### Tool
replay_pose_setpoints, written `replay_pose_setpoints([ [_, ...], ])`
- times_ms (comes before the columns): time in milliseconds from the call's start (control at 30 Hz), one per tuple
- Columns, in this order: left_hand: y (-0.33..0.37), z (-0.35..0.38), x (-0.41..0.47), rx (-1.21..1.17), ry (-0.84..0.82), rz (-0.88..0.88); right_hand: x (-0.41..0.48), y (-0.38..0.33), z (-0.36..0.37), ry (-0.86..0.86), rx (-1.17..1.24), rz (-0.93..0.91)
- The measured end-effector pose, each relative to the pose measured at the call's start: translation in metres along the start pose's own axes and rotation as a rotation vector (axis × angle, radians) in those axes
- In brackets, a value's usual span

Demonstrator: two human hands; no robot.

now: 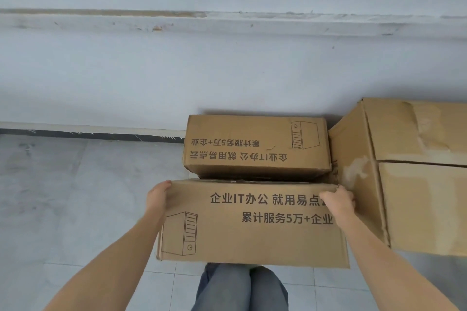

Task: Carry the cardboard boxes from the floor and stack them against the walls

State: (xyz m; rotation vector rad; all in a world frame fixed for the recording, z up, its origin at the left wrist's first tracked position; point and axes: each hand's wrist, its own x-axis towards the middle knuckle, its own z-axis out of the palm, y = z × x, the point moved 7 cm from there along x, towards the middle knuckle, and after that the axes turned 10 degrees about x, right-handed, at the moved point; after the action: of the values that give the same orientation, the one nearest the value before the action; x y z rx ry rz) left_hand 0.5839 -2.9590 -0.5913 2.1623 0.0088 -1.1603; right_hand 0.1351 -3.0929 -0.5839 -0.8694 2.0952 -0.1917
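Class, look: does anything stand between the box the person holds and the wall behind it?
Yes. Another printed box sits against the wall, directly beyond the held box; a big box stands to its right.

front box (252, 237): brown cardboard; two rows of dark Chinese characters; a dark line drawing of a computer tower at its lower left.
rear box (240, 129): the same brown; the same dark print and tower drawing, but upside down.
large box (417, 197): lighter tan brown, with pale whitish patches and a dark seam line.
wall (227, 70): pale blue-grey; across it a whitish scuffed band with small brown marks.
baseboard (88, 134): black, with a white upper edge and white scratches.
floor (63, 197): light grey tiles, cloudy pattern, thin pale joints.
jeans (240, 288): faded blue denim.
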Motion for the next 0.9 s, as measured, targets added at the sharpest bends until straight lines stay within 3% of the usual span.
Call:
replay_pose_setpoints([
  [233, 0.007, 0.041, 0.025, 0.045, -0.099, 0.029, 0.029, -0.005, 0.022, -0.042, -0.064, -0.099],
  [300, 0.012, 0.054, 0.028, 0.066, -0.154, 0.064, 0.033, -0.010, 0.039, -0.132, -0.015, -0.162],
  [367, 0.013, 0.065, 0.030, 0.119, -0.208, 0.090, 0.028, -0.014, 0.064, -0.245, -0.121, -0.216],
  [533, 0.004, 0.074, 0.005, 0.420, -0.277, 0.131, -0.007, 0.004, 0.107, -0.414, -0.324, -0.165],
  [700, 0.003, 0.054, -0.052, 0.485, -0.314, 0.150, -0.055, 0.017, 0.079, -0.448, -0.335, -0.140],
  [900, 0.028, -0.002, -0.123, 0.490, -0.280, 0.150, -0.129, -0.020, 0.010, -0.449, -0.218, -0.193],
])
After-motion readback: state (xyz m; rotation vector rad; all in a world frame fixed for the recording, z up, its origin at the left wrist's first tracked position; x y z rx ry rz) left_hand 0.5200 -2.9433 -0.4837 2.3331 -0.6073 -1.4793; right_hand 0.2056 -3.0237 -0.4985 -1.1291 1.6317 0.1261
